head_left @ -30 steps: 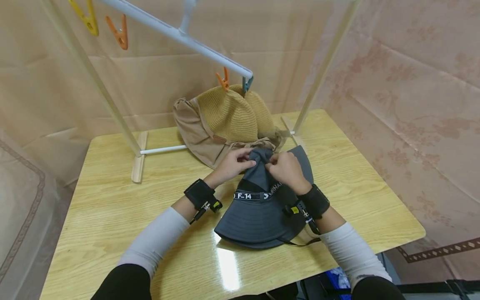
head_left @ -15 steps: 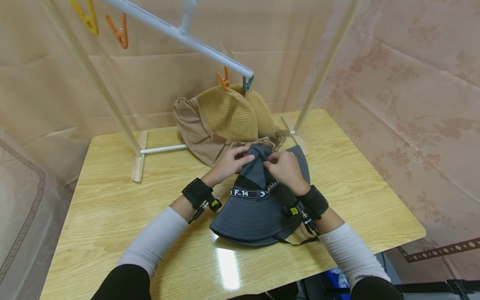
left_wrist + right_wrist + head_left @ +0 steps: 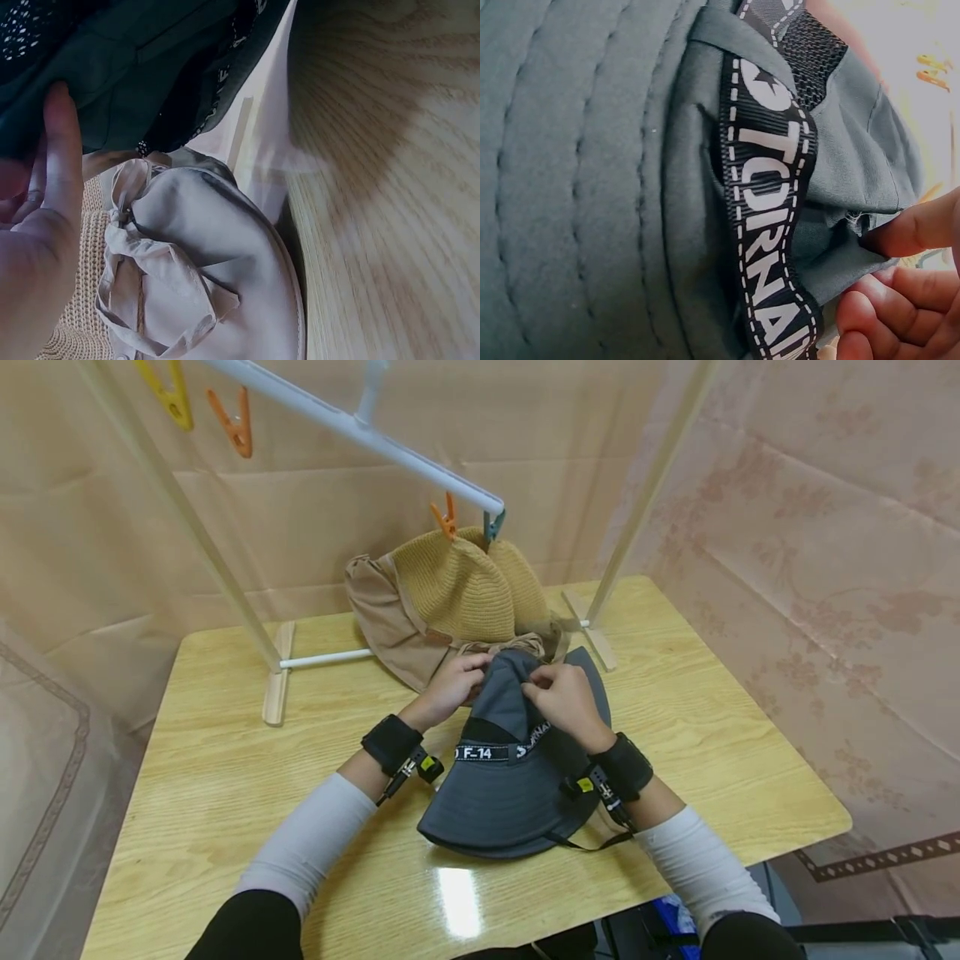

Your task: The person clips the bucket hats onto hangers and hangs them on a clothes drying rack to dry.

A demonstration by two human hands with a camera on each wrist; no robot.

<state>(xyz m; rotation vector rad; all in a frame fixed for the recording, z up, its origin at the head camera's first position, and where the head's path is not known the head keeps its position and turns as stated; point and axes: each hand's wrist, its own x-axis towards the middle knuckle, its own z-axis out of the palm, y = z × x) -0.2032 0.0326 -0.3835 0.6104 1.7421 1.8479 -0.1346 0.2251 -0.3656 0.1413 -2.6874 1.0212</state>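
Note:
A dark grey bucket hat (image 3: 517, 793) with a black lettered band is held crown-away over the table, brim towards the person. My right hand (image 3: 564, 697) pinches a fold of its crown; in the right wrist view the thumb and fingertips (image 3: 900, 236) squeeze the cloth beside the lettered band (image 3: 761, 172). At the crown's left side, my left hand (image 3: 453, 687) holds the fabric, part of its fingers hidden behind it. The left wrist view has one finger (image 3: 64, 142) against the dark cloth. Just behind hangs a tan hat (image 3: 465, 593) with a knitted crown and tied ribbon.
An orange clothespin (image 3: 446, 517) and a teal clothespin (image 3: 492, 526) grip the tan hat under a white rack bar (image 3: 420, 464). Yellow (image 3: 172, 397) and orange clothespins (image 3: 236, 425) hang at upper left. Rack posts stand on wooden feet (image 3: 277, 681). Curtains enclose the wooden table (image 3: 225, 810).
The bucket hat and both hands have shifted slightly left. My left fingers have slid further behind the crown, while the right hand keeps its pinch. The tan hat stays put.

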